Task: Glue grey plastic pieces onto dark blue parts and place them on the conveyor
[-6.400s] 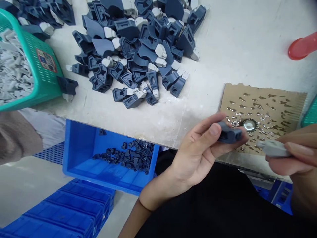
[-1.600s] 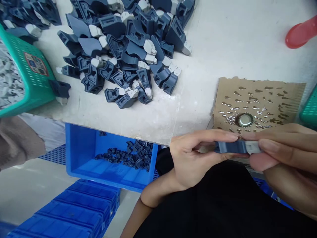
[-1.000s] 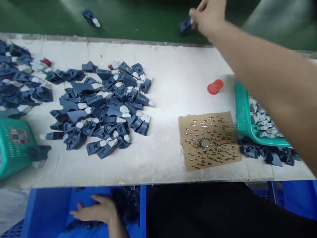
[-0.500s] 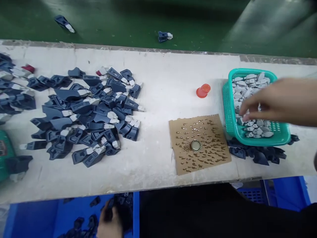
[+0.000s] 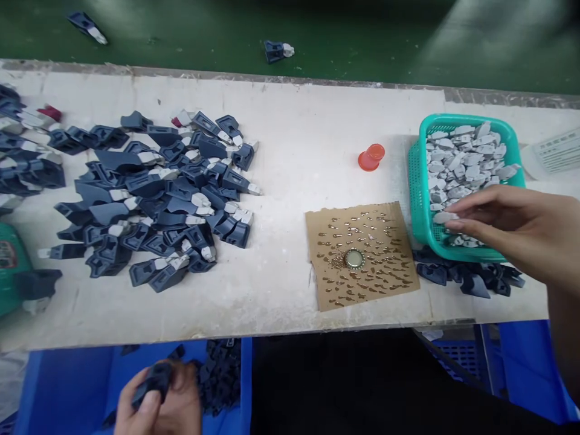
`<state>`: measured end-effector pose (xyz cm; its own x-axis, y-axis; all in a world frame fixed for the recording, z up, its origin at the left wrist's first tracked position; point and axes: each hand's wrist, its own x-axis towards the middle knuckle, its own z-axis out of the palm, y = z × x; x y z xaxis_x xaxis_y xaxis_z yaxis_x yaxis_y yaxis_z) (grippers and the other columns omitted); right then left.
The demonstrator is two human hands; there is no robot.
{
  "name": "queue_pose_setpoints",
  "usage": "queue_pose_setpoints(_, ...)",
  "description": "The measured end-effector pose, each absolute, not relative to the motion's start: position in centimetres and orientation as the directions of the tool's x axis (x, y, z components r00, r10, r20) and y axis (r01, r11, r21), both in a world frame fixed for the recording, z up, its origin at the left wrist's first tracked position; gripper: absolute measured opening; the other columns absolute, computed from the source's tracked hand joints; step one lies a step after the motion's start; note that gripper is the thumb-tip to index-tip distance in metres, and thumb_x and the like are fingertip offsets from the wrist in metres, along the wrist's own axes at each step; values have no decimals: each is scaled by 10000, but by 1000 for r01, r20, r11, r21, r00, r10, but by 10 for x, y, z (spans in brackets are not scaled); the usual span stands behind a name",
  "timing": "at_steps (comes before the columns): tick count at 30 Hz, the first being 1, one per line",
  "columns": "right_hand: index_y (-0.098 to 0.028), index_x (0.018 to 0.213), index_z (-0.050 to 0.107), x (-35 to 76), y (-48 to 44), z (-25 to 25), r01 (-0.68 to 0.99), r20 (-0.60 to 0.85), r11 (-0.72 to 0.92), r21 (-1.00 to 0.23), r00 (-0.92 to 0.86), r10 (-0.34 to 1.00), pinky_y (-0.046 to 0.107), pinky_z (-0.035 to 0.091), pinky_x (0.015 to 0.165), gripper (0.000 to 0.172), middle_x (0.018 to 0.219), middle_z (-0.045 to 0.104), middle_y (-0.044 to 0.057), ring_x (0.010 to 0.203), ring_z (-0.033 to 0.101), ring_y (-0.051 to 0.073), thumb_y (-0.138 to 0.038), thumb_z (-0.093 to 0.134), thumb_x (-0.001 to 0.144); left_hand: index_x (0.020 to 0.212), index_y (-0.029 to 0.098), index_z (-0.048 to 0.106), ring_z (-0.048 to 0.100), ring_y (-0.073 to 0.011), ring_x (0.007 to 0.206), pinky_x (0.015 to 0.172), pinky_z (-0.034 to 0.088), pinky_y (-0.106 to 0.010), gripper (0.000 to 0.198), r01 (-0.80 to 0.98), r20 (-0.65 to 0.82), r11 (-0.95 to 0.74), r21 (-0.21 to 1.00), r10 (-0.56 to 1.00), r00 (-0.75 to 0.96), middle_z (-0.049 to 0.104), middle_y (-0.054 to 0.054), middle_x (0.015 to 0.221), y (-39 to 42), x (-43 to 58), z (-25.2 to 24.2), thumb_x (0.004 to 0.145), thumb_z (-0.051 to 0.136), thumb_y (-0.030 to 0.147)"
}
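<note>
My left hand point(image 5: 163, 405) is low at the bottom left, over the blue bin point(image 5: 67, 386), closed around a dark blue plastic part point(image 5: 151, 379). My right hand point(image 5: 512, 226) reaches over the near rim of the teal basket point(image 5: 419, 199) at the right. Its fingertips pinch a small light grey piece point(image 5: 446, 216) from the heap of grey pieces point(image 5: 466, 166) inside.
A big pile of blue parts with grey tips point(image 5: 158, 193) covers the left of the white table point(image 5: 299, 151). A cardboard sheet point(image 5: 362, 254) with a bottle cap point(image 5: 354, 258), a red cap point(image 5: 371, 157), loose blue parts point(image 5: 466, 278) under the basket. Green belt point(image 5: 203, 36) behind carries assembled parts point(image 5: 276, 51).
My right hand placed the assembled part on the green belt, came back to the teal basket and pinched a grey piece. My left hand dipped into the blue bin and lifted a blue part.
</note>
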<state>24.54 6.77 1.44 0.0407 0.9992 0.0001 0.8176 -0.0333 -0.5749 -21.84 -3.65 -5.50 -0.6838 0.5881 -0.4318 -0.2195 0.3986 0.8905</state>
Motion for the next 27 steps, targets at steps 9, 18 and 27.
queue_pose_setpoints(9, -337, 1001, 734, 187, 55, 20, -1, -369, -370, -929, -42, 928, 249, 621, 545, 112, 742, 700, 15, 602, 677, 177, -417, 754, 926, 912, 289, 769, 407, -40, 552, 515, 419, -166, 231, -604, -403, 355, 714, 913, 61, 585, 6, 820, 2, -127, -46, 730, 865, 396)
queue_pose_setpoints(18, -370, 959, 764, 169, 60, 13, -76, -466, -479, -875, -143, 873, 189, 564, 490, 174, 686, 646, 0, 554, 611, 132, -528, 689, 960, 976, 270, 799, 551, -63, 740, 664, 507, -141, 168, -646, -371, 471, 600, 880, 298, 615, -26, 971, 18, -88, -37, 812, 833, 285)
queue_pose_setpoints(27, -368, 1015, 742, 153, 52, 5, 834, 58, 169, -525, -163, 985, 368, 574, 715, 63, 990, 755, -46, 891, 719, 209, -409, 701, 990, 1001, 234, 800, 670, -94, 771, 707, 564, -173, 274, -692, -525, 504, 517, 825, 208, 752, -26, 922, 19, -74, -39, 750, 895, 291)
